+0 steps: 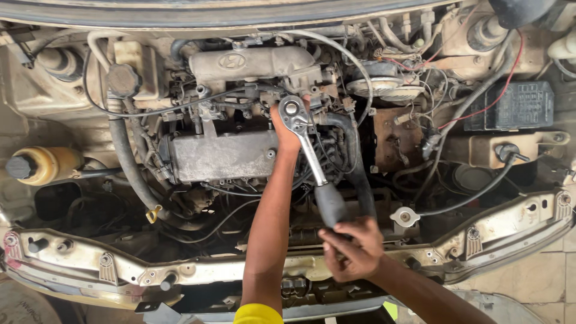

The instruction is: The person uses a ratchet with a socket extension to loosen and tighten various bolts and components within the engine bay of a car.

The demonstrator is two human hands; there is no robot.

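A chrome ratchet wrench point(305, 139) with a black handle lies slanted over the engine bay. My left hand point(287, 129) reaches in from below and cups the ratchet head from the left, next to the grey valve cover point(223, 156). My right hand point(353, 247) grips the black handle end near the front crossmember. What the ratchet head sits on is hidden beneath it.
A thick black radiator hose point(359, 165) runs right of the ratchet. A radiator cap point(404, 216) sits further right, a black fuse box point(517, 107) at the far right. A yellowish reservoir point(43, 165) stands at left. The dirty front crossmember point(198, 270) spans the bottom. Wires crowd the bay.
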